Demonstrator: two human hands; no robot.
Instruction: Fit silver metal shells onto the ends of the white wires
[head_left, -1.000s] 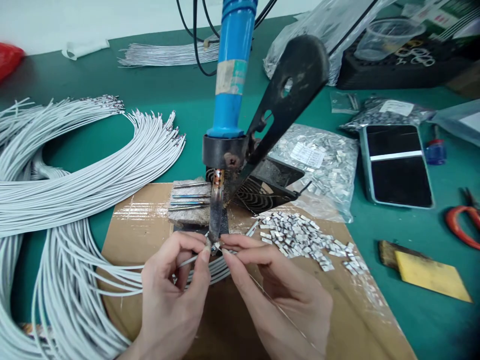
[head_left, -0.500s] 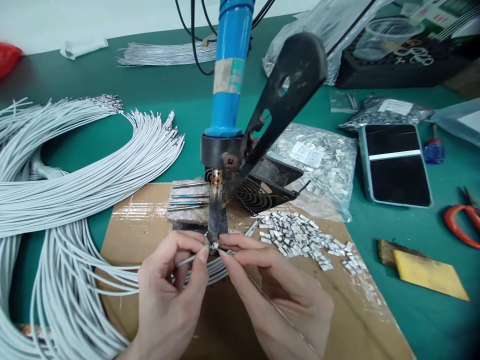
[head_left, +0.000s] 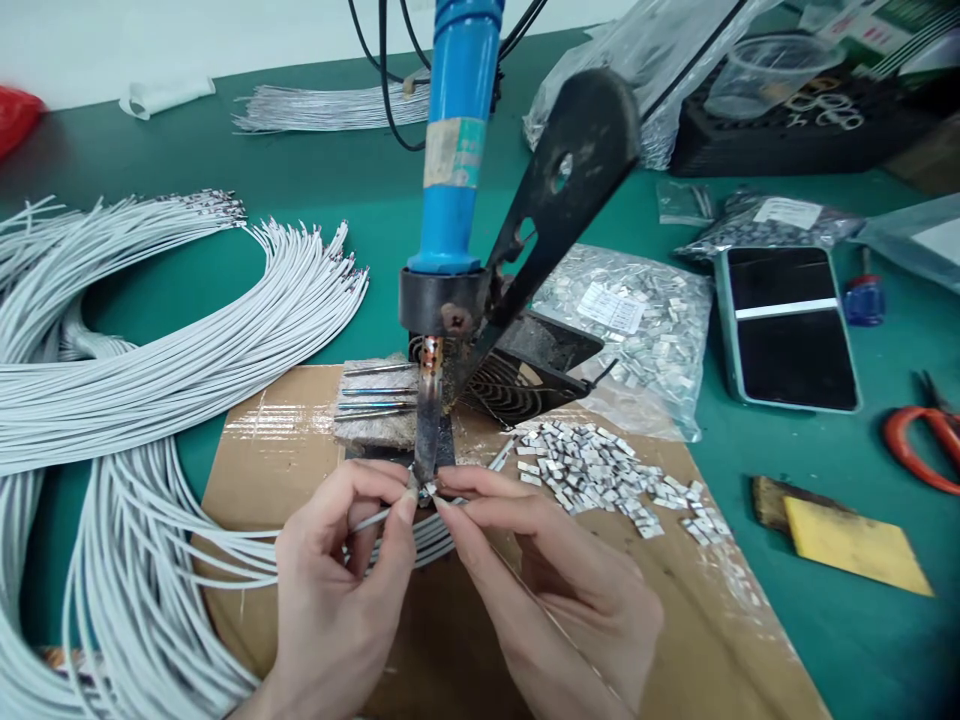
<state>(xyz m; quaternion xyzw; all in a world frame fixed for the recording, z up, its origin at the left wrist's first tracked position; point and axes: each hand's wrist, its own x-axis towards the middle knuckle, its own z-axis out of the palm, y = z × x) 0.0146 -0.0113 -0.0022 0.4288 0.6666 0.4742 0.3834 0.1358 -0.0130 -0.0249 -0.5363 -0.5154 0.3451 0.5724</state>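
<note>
Pinched between thumb and forefinger, a white cable [head_left: 373, 521] is in my left hand [head_left: 352, 560], its end at the tip of the soldering iron [head_left: 428, 410]. My right hand [head_left: 555, 580] is closed on a thin solder wire [head_left: 559, 627], which trails down across the palm. Both sets of fingertips meet just below the iron's tip, around a tiny metal piece [head_left: 429, 490], partly hidden. The iron has a blue handle and points down, clamped in a black bracket [head_left: 562, 190]. More white cables [head_left: 435, 541] pass behind my hands.
Small metal pieces [head_left: 592, 470] lie heaped on the cardboard [head_left: 262, 430]. Large bundles of white cable [head_left: 187, 390] fill the left side. A black fan [head_left: 517, 375] and a bag of metal pieces [head_left: 630, 320] stand behind. To the right are a phone [head_left: 791, 330], a yellow sponge [head_left: 857, 545] and red-handled pliers [head_left: 919, 445].
Both hands keep almost the same pose at the iron's tip. The view has shifted very slightly; nothing has been picked up or let go.
</note>
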